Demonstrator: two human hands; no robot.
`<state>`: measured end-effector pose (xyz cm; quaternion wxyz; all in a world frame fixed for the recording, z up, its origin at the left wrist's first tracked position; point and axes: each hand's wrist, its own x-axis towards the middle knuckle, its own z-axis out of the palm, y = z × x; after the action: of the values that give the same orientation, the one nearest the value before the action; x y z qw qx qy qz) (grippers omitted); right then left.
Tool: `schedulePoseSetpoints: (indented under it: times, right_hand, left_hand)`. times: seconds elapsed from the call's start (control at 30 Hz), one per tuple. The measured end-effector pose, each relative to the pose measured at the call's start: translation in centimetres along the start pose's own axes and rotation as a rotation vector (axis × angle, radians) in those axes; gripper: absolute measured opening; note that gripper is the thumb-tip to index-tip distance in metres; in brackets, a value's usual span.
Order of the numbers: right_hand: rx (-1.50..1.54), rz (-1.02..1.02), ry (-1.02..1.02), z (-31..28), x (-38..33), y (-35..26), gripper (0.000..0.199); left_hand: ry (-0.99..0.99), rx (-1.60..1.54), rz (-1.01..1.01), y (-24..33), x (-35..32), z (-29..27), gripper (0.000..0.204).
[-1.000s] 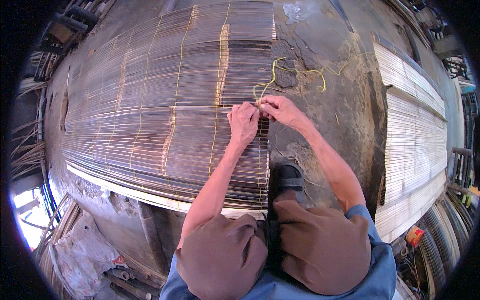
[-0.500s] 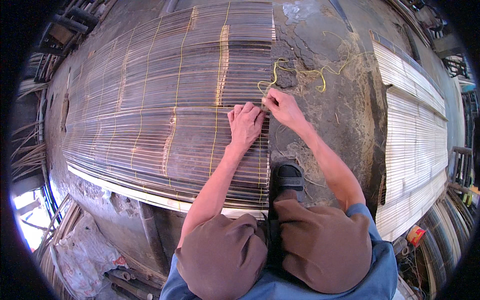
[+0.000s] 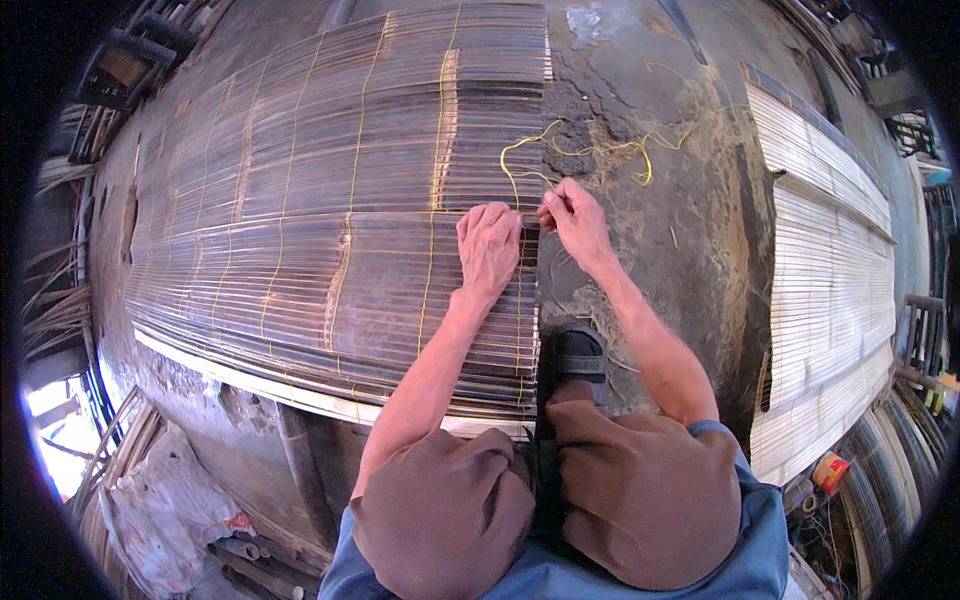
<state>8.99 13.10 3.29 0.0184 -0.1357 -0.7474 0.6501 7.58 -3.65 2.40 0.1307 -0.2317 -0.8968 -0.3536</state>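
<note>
A wide mat of thin dark bamboo slats (image 3: 300, 220), tied with rows of yellow string, lies flat on the ground before me. My left hand (image 3: 489, 245) presses palm down on the mat near its right edge, fingers together. My right hand (image 3: 574, 218) is beside it at the mat's edge, fingers pinched on a yellow string (image 3: 590, 150) that loops loosely over the bare ground beyond. My knees in brown trousers fill the lower middle, and one black sandal (image 3: 578, 352) stands beside the mat's edge.
A second, paler slat mat (image 3: 835, 270) lies at the right. Rough dirt ground (image 3: 690, 220) separates the two mats. Bundles of sticks and debris lie at the left rim, a crumpled sack (image 3: 165, 500) at lower left, a small orange can (image 3: 828, 470) at lower right.
My left hand has flattened onto the mat. My right hand has shifted slightly along the mat's edge, still pinching the yellow string.
</note>
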Motion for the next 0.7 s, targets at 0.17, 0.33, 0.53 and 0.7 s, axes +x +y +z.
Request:
schedulePoseSetpoints:
  times: [0.17,0.33,0.53,0.7]
  right_hand:
    - [-0.129,-0.130,-0.160,1.4,3.1,-3.2,0.023]
    - [0.173,0.138,-0.296,-0.9,2.9,-1.5,0.021]
    - [-0.184,-0.086,-0.529,-0.7,2.9,-2.2,0.020]
    - [-0.245,-0.186,-0.501,-0.3,3.4,-3.0,0.020]
  left_hand:
    - [-0.163,-0.108,-0.122,-0.9,1.4,0.2,0.011]
    - [-0.157,-0.175,-0.196,-1.1,0.3,0.6,0.014]
    - [-0.056,-0.143,-0.157,-1.5,0.4,1.5,0.010]
    - [-0.093,-0.130,-0.153,-1.3,0.6,1.0,0.012]
